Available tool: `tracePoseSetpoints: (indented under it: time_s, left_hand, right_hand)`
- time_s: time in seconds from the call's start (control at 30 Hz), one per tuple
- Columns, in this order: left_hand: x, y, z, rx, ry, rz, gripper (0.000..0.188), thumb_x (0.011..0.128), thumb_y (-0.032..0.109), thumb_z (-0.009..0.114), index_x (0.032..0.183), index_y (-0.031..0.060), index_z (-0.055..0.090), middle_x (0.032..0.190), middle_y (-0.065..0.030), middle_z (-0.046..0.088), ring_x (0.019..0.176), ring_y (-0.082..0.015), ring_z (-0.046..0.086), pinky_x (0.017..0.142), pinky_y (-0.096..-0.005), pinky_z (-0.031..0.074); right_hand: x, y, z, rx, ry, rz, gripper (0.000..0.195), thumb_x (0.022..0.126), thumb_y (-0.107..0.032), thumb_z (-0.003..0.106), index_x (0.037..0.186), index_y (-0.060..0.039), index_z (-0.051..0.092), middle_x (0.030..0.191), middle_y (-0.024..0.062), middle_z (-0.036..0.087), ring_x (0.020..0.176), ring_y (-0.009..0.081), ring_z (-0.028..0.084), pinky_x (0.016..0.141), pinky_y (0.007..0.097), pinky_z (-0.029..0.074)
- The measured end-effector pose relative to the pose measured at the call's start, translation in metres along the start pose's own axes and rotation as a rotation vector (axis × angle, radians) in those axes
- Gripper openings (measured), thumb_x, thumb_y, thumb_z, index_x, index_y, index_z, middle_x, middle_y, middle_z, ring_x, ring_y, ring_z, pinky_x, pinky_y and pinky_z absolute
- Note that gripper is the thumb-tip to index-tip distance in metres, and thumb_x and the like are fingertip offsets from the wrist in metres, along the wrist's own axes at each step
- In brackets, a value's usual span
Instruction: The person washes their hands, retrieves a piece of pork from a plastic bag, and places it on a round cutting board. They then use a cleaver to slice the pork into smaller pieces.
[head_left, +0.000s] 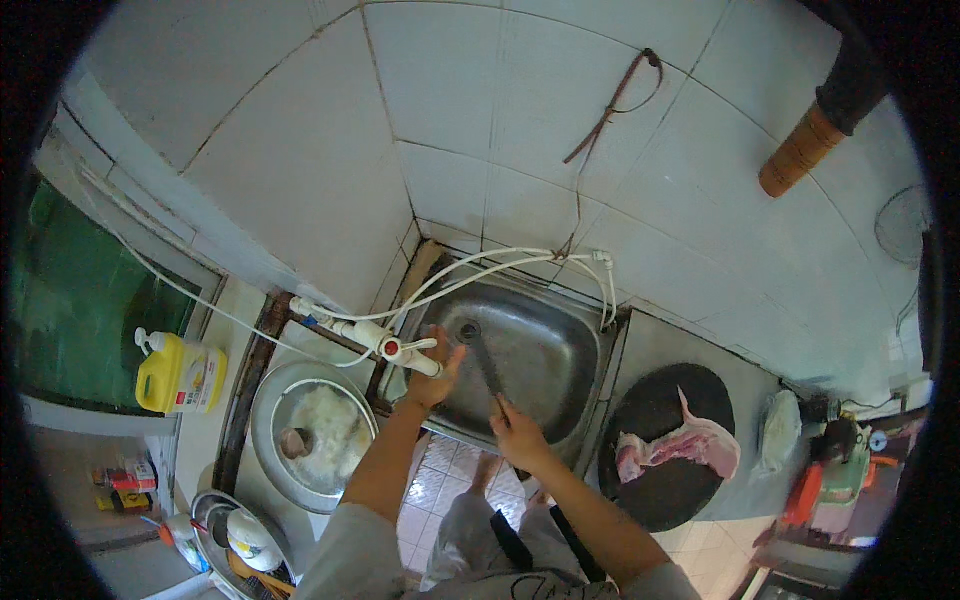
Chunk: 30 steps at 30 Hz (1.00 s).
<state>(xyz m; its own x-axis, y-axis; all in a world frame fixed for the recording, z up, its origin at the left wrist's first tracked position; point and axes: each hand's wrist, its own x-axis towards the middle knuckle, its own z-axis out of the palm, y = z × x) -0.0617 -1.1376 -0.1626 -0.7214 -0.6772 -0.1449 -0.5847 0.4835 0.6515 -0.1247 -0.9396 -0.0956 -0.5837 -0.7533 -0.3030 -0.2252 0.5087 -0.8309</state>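
Over the stainless steel sink, my right hand grips the handle of a knife, its dark blade pointing up towards the drain. Beside the white faucet with a red button is my left hand, under or next to the spout, fingers apart and holding nothing. Whether water is running I cannot tell. On the counter to the right, a piece of raw meat lies across a round dark cutting board. A metal bowl at the left holds cloudy contents and a brownish lump.
White hoses loop over the sink's back edge. A yellow pump bottle stands on the left ledge. Lower left, a metal basin holds bowls and utensils. A plastic bag lies right of the board. A tiled wall rises behind.
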Motion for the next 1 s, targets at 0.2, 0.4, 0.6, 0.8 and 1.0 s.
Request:
tracePoseSetpoints:
  time_s: [0.2,0.4,0.6,0.8,1.0]
  left_hand:
    - [-0.047,0.033,-0.013,-0.123,-0.322,0.466,0.057,0.093,0.037,0.033,0.134,-0.0017,0.029,0.14,-0.0187,0.028,0.13,-0.0321,0.025,0.105,-0.0405,0.021]
    - [-0.052,0.028,-0.017,-0.066,-0.405,0.373,0.059,0.093,0.043,0.03,0.133,-0.0007,0.032,0.14,-0.0173,0.03,0.131,-0.0311,0.025,0.105,-0.0407,0.022]
    - [-0.035,0.017,-0.005,0.132,-0.382,0.3,0.068,0.09,0.052,0.03,0.133,-0.0009,0.032,0.137,-0.0182,0.034,0.126,-0.0342,0.033,0.103,-0.0445,0.025]
    - [-0.033,0.036,-0.009,0.295,-0.37,0.017,0.076,0.087,0.056,0.034,0.127,-0.0086,0.035,0.131,-0.0264,0.037,0.121,-0.04,0.037,0.101,-0.0437,0.029]
    - [-0.048,0.172,-0.097,0.162,0.061,0.608,0.072,0.083,0.045,0.053,0.127,-0.0077,0.035,0.135,-0.0258,0.032,0.125,-0.0387,0.032,0.102,-0.0457,0.027]
  right_hand:
    - [0.014,-0.005,0.013,-0.521,-0.257,-0.146,0.041,0.081,-0.023,0.054,0.12,-0.0102,0.048,0.101,0.0203,0.056,0.083,0.0381,0.059,0.071,0.044,0.05]
    - [0.001,-0.028,0.004,-0.591,-0.267,-0.14,0.042,0.081,-0.022,0.053,0.122,-0.016,0.047,0.097,0.0183,0.056,0.076,0.0377,0.06,0.066,0.0446,0.051]
    - [-0.027,-0.038,-0.017,-0.582,-0.206,-0.158,0.041,0.083,-0.023,0.052,0.124,-0.0186,0.047,0.096,0.0177,0.057,0.076,0.0382,0.06,0.066,0.0452,0.05]
    - [-0.046,-0.035,-0.023,-0.421,-0.262,-0.043,0.042,0.083,-0.024,0.05,0.123,-0.0092,0.044,0.096,0.0213,0.059,0.08,0.0397,0.06,0.07,0.0478,0.049]
    - [-0.033,-0.045,-0.003,-0.208,-0.302,-0.088,0.043,0.082,-0.026,0.052,0.119,-0.0035,0.047,0.091,0.0243,0.06,0.084,0.0422,0.057,0.077,0.0469,0.046]
